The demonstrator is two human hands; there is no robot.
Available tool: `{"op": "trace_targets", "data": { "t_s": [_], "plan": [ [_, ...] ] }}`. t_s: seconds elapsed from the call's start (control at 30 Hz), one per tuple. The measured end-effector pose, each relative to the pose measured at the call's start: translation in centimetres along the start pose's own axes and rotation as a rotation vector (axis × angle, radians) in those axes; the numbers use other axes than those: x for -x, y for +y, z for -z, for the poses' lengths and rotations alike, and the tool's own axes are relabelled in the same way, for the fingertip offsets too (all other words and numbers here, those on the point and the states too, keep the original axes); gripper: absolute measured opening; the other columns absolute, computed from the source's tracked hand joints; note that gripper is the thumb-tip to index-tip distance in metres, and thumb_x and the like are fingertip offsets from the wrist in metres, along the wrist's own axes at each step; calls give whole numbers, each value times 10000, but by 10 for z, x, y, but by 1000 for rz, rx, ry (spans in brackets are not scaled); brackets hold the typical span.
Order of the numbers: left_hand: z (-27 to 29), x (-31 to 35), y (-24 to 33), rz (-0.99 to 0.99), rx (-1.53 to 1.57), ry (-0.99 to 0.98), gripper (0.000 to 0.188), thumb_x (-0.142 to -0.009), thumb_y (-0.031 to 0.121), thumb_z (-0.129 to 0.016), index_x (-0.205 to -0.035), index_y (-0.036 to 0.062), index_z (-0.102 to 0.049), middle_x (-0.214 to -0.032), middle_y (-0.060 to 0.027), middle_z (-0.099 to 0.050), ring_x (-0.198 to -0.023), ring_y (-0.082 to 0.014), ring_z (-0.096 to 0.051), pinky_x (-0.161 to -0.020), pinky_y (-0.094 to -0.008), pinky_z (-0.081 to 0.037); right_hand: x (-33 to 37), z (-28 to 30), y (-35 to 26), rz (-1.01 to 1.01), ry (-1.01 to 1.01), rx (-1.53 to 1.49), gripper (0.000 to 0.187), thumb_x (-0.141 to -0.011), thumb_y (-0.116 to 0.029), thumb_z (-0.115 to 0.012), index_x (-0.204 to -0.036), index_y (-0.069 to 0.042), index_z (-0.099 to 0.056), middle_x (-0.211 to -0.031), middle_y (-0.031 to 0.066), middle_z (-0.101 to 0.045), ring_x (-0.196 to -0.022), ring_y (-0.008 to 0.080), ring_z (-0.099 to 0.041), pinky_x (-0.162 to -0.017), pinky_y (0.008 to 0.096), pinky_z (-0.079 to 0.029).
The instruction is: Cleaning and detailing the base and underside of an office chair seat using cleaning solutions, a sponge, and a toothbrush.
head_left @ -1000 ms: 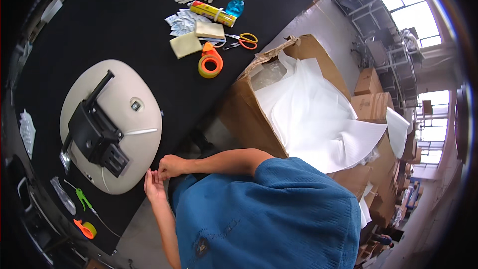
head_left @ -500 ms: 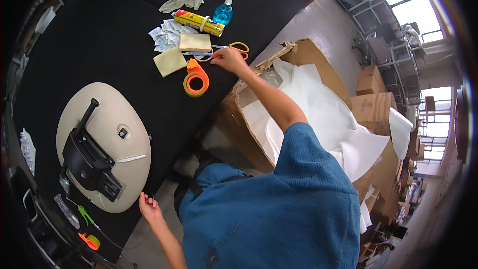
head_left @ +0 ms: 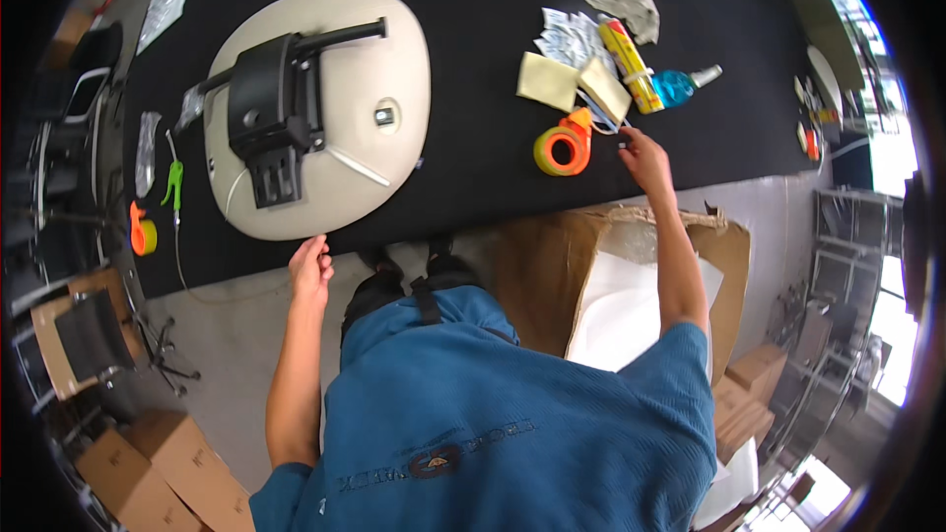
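A beige rounded chair seat (head_left: 404, 49) lies underside up on the black table, a black chair mechanism (head_left: 258, 108) with a lever mounted on it. A thin white strip (head_left: 360, 166) rests on the seat. My left hand (head_left: 311, 271) is at the seat's near edge, fingers curled together; anything in them is hidden. Out to the right, my right hand (head_left: 647, 166) has its fingers pinched beside a tape dispenser (head_left: 579, 138) and two cream sponge blocks (head_left: 548, 81). A small dark bit shows at its fingertips, too small to name. The yellow-handled scissors are not visible.
A yellow spray can (head_left: 631, 64), blue spray bottle (head_left: 674, 89), crumpled cloth (head_left: 631, 5) and white packets (head_left: 572, 37) lie beyond. Left are a green air gun (head_left: 174, 185) with hose and another tape dispenser (head_left: 143, 232). An open carton (head_left: 537, 276) stands below the table edge.
My view has turned, so the seat now appears higher and the tools farther right. My right hand remains near the tape dispenser, my left by the seat's edge. The scissors' yellow handles no longer show.
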State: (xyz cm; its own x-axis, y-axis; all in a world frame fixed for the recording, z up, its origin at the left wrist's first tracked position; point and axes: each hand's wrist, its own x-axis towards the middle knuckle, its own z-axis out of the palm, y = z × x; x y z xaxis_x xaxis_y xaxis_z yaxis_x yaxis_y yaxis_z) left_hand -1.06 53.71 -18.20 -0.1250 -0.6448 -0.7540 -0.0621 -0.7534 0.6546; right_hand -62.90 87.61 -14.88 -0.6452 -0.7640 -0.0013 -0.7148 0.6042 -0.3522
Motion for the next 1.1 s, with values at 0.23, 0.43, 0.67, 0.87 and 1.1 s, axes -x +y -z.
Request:
{"op": "trace_targets", "data": {
  "t_s": [0.23,0.43,0.67,0.87,1.1],
  "plan": [
    [3,2,-6,-27,70,-27,122,-1003,181,-808,-1059,113,-724,-842,35,-622,-611,-49,-526,-476,-230,-348,28,17,-160,-262,34,-1041,129,-996,-93,-785,-1065,-57,-683,-837,29,-711,-706,139,-730,-686,289,-619],
    [2,5,-12,-47,99,-34,135,-1007,179,-793,-1057,80,-717,-838,17,-626,-594,-44,-517,-457,-223,-351,103,-113,-308,-503,-483,-1670,162,-1037,-124,-763,-1178,-49,-736,-913,31,-753,-741,122,-724,-685,263,-606],
    [15,8,-18,-71,43,-67,129,-1029,200,-772,-1057,85,-721,-840,31,-631,-599,-26,-513,-454,-207,-359,104,-116,-410,-228,-1010,-1279,233,-1140,-245,-621,-1273,-68,-693,-887,38,-767,-706,85,-687,-633,251,-530],
    [23,7,-23,-96,3,-93,170,-1027,222,-768,-1081,66,-731,-848,37,-631,-613,-20,-486,-466,-202,-339,90,-140,-443,261,-815,-905,360,-1157,-237,-543,-1389,-25,-719,-902,27,-736,-712,106,-607,-665,287,-517],
    [22,3,-22,-87,-50,-102,134,-1033,234,-767,-1050,107,-727,-826,66,-615,-609,-11,-469,-483,-201,-332,84,-159,-461,-347,-1018,-1000,349,-1148,-288,-617,-1283,-12,-783,-760,-72,-496,-616,41,-420,-553,248,-377]
  ]
}}
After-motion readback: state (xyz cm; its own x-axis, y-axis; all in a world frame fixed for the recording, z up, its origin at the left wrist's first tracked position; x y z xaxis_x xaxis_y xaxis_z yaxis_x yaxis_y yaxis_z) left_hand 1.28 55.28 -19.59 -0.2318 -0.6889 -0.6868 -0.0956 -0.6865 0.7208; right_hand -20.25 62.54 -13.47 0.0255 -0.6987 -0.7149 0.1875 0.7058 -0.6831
